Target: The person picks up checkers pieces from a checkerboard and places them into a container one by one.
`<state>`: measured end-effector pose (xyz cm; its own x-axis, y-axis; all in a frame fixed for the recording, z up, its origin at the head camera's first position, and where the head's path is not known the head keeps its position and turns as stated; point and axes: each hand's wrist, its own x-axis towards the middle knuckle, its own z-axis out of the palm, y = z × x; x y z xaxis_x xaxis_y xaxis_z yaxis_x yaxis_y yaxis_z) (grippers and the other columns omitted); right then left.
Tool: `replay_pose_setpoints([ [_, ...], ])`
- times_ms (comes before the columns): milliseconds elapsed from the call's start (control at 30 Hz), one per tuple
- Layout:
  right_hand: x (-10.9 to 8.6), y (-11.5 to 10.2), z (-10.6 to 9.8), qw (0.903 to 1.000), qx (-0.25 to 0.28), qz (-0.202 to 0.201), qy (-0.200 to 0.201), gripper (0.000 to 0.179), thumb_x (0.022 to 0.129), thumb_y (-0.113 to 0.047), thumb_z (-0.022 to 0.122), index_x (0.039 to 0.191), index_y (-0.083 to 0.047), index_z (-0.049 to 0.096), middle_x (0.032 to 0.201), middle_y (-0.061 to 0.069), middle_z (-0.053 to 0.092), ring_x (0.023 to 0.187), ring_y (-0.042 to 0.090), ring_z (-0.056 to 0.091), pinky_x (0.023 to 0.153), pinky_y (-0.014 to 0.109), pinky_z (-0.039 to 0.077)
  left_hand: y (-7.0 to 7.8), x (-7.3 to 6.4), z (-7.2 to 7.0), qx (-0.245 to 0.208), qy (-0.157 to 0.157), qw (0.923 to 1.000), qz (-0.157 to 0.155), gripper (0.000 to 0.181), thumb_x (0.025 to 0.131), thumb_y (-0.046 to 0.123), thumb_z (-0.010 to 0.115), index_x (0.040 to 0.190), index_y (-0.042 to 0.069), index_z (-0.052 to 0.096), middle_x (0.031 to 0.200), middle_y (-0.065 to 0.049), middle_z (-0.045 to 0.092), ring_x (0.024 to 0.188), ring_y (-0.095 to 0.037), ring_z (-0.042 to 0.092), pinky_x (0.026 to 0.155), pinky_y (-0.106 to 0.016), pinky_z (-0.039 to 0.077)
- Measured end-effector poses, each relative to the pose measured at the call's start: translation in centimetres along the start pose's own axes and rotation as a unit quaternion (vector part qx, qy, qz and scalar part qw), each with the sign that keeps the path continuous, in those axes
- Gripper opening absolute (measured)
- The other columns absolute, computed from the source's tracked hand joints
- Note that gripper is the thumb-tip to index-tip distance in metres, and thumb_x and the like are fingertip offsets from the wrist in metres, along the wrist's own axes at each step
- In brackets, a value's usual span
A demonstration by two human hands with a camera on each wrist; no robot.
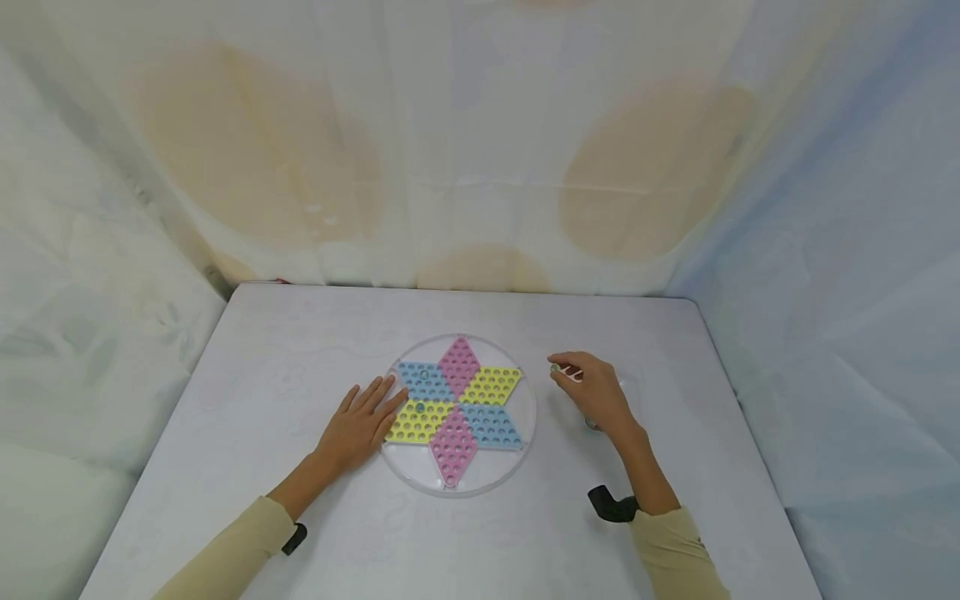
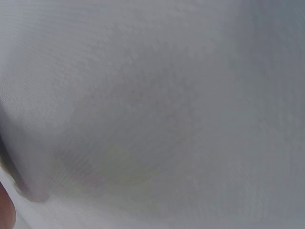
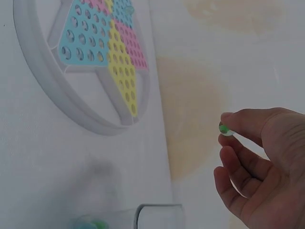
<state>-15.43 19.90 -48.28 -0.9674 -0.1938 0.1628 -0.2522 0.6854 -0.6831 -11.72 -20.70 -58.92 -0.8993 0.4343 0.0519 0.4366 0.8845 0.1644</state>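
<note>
My left hand (image 1: 358, 429) lies flat at the left side of a round Chinese checkers board (image 1: 480, 493), its fingertips touching the board's edge. To the right of the board, my right hand (image 1: 596, 392) is raised, pinching a clear marble with a green swirl (image 3: 225, 129) between thumb and index finger. Two marbles sit in the board's holes: a clear one (image 1: 424, 375) in the upper-left blue section and a bluish one (image 1: 420, 407) in the yellow section below it. The left wrist view shows mostly blurred white surface with a fingertip (image 2: 5, 210) at its edge.
Under and behind my right hand is a clear container (image 3: 159, 207), largely hidden in the head view; greenish marbles (image 3: 90, 223) show inside it. Board and container are on a white-covered table (image 1: 315, 333), with patterned curtains (image 1: 465, 150) around its back and sides.
</note>
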Motion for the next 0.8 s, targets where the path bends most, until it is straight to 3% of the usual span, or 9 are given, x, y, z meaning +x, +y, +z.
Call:
replay_pose_setpoints([
  [200,-0.7,1.3,-0.9,1.0000,-0.002,0.001,0.007,0.022,0.092,-0.007,0.072,0.113,0.000,0.071,0.104,0.012,0.070,0.093,0.026,0.065,0.081,0.043,0.055,0.0,0.0,0.0,0.007,-0.002,1.0000,0.000,0.054,0.106,0.038,0.041,0.157,0.022,0.035,0.164,-0.006,0.021,0.151,-0.027,0.015,0.120,-0.051,0.010],
  [800,-3.0,5.7,-3.1,0.9980,-0.034,0.052,-0.011,0.023,0.095,-0.005,0.067,0.117,0.001,0.070,0.111,0.017,0.070,0.094,0.032,0.065,0.083,0.049,0.055,-0.1,0.0,0.0,0.003,-0.004,1.0000,0.001,0.053,0.106,0.037,0.041,0.157,0.022,0.035,0.165,-0.006,0.020,0.151,-0.027,0.013,0.120,-0.051,0.008],
])
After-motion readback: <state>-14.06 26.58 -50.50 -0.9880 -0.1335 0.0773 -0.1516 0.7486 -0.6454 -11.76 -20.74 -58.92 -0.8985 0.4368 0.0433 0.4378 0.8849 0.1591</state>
